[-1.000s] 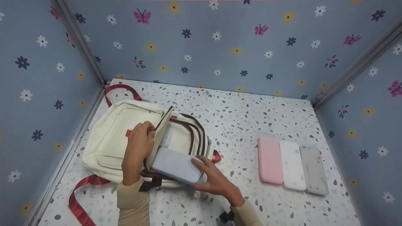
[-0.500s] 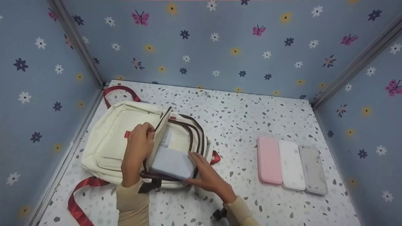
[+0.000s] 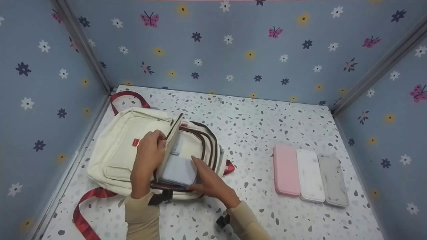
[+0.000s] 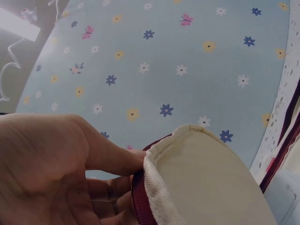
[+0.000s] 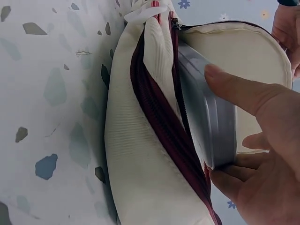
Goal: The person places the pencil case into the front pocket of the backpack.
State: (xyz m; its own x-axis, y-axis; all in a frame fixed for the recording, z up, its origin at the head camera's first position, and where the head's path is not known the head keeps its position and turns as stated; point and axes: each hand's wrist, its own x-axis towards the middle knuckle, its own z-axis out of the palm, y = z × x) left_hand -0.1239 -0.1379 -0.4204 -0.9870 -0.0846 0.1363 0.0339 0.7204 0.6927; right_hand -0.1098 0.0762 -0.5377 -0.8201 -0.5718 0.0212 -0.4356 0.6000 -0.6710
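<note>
A cream backpack (image 3: 115,146) with dark red zips lies on the left of the speckled table, its front pocket unzipped. My left hand (image 3: 149,155) pinches the edge of the pocket flap (image 4: 206,178) between thumb and fingers and holds it raised. Partly inside the pocket is a light blue flat plastic case (image 3: 179,170). My right hand (image 3: 213,181) grips the outer end of this case, thumb on one side and fingers on the other, as the right wrist view shows. Deeper in the pocket, another pale blue object (image 3: 176,147) shows in part.
A pink case (image 3: 287,170), a white case (image 3: 310,175) and a grey case (image 3: 333,180) lie side by side on the right of the table. Red straps (image 3: 85,213) spread out from the backpack. Patterned panels (image 3: 227,50) enclose the table at the back and sides.
My right hand has moved left with the light blue case, which now sits deeper in the pocket. The left hand keeps its hold on the flap in nearly the same place.
</note>
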